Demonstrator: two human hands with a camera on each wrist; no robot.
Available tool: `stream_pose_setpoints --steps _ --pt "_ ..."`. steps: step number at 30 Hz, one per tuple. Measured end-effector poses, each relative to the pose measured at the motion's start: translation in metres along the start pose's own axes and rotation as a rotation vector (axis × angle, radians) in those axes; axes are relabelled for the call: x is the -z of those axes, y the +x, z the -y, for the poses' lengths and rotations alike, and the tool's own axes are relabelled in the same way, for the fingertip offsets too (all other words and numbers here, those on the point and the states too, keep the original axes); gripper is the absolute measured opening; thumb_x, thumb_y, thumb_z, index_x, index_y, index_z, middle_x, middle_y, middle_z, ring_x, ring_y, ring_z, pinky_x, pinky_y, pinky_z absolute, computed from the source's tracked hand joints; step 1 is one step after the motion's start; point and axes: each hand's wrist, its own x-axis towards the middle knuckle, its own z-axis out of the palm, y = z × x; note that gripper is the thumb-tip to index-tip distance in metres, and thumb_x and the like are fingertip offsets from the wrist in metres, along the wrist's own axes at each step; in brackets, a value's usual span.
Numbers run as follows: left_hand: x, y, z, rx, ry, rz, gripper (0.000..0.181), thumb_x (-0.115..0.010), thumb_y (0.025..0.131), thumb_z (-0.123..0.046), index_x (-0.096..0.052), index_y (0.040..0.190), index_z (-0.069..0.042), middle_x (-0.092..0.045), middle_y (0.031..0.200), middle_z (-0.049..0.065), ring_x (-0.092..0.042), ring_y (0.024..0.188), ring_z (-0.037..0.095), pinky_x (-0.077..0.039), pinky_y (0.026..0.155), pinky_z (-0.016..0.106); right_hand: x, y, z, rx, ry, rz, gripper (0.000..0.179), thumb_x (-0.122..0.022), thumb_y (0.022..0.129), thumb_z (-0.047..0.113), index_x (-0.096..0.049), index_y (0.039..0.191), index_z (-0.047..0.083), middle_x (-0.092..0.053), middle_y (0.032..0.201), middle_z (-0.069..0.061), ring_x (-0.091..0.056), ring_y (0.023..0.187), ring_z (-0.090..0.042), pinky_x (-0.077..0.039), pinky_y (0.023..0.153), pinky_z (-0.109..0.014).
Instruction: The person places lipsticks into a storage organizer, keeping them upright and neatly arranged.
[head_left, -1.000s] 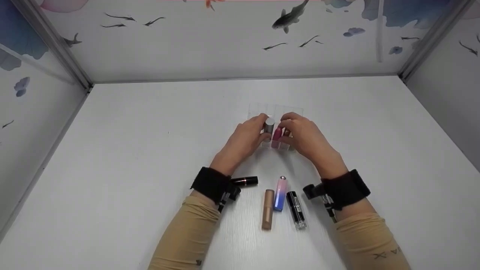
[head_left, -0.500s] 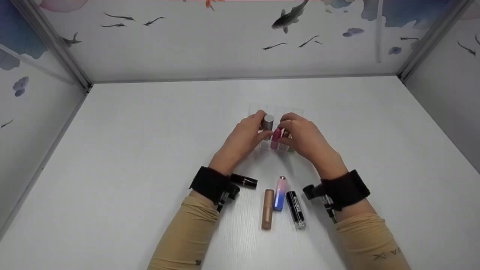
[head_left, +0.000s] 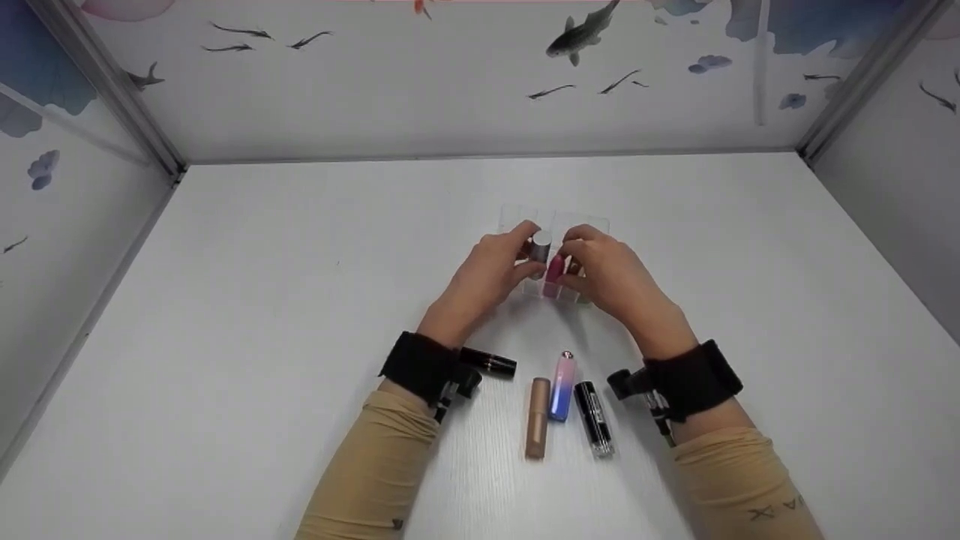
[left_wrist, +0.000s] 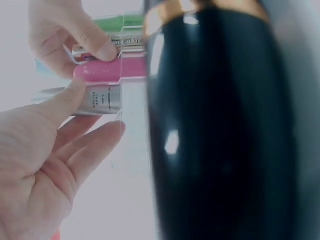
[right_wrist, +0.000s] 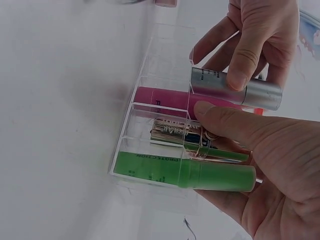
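Note:
A clear divided lipstick holder (right_wrist: 167,62) stands on the table, with both hands at it. My left hand (head_left: 487,266) pinches a silver lip tube (right_wrist: 215,86) between thumb and fingers; the tube's lower end is at the rim of a compartment beside the pink tube (right_wrist: 162,97). My right hand (head_left: 611,270) grips the holder from the other side, its thumb by the pink tube and its fingers behind the green tube (right_wrist: 220,175). Between pink and green sits a shiny tube with printed lettering (right_wrist: 172,131). Palms and fingers partly hide the holder in the head view.
Nearer the person lie a black lipstick (head_left: 489,363) by the left wrist, a bronze tube (head_left: 537,418), a pink-and-blue lipstick (head_left: 562,386) and a black tube with a clear end (head_left: 594,420). Patterned panels (head_left: 450,90) wall in the white table (head_left: 262,337).
My left thumb has shifted up across the silver tube, and the fingers have risen slightly. The black lipstick near the left wrist has turned a little. The right hand stays in place.

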Motion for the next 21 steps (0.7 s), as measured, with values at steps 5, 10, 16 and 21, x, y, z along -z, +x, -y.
stream_pose_setpoints --steps 5,10,16,21 --pt "-0.0001 -0.0005 0.003 -0.025 -0.024 0.0 0.034 -0.063 0.09 -0.025 -0.05 0.12 -0.016 -0.07 0.11 0.002 -0.064 0.104 0.014 -0.05 0.085 0.03 -0.0003 0.0006 -0.0003 -0.002 0.004 -0.003 0.021 -0.076 0.078 0.009 -0.068 0.095 0.001 -0.058 0.119 -0.014 -0.066 0.088 -0.024 -0.053 0.078 -0.038" --pt "-0.0022 0.0011 0.0035 0.008 0.015 -0.004 0.035 -0.063 0.089 -0.027 -0.05 0.12 -0.015 -0.069 0.114 0.004 -0.063 0.11 0.018 -0.05 0.09 0.032 -0.0008 0.0011 0.0004 -0.001 0.01 -0.002 0.02 -0.076 0.078 0.008 -0.068 0.095 0.001 -0.058 0.118 -0.013 -0.065 0.089 -0.024 -0.053 0.079 -0.038" --pt "-0.002 0.0014 0.0003 0.058 0.054 0.02 0.038 -0.062 0.09 -0.029 -0.05 0.123 -0.014 -0.067 0.118 0.005 -0.062 0.113 0.02 -0.05 0.091 0.034 -0.0003 0.0 0.0001 0.028 0.006 -0.02 0.021 -0.076 0.078 0.008 -0.068 0.095 0.001 -0.058 0.117 -0.015 -0.066 0.088 -0.025 -0.054 0.078 -0.038" --pt "-0.0014 0.001 -0.001 0.059 0.051 0.055 0.044 -0.062 0.09 -0.028 -0.046 0.129 -0.016 -0.066 0.12 0.005 -0.061 0.113 0.02 -0.05 0.092 0.033 0.001 -0.0017 -0.0015 0.037 0.032 -0.01 0.029 -0.075 0.079 0.009 -0.065 0.104 0.0 -0.058 0.116 -0.015 -0.065 0.09 -0.025 -0.053 0.08 -0.039"
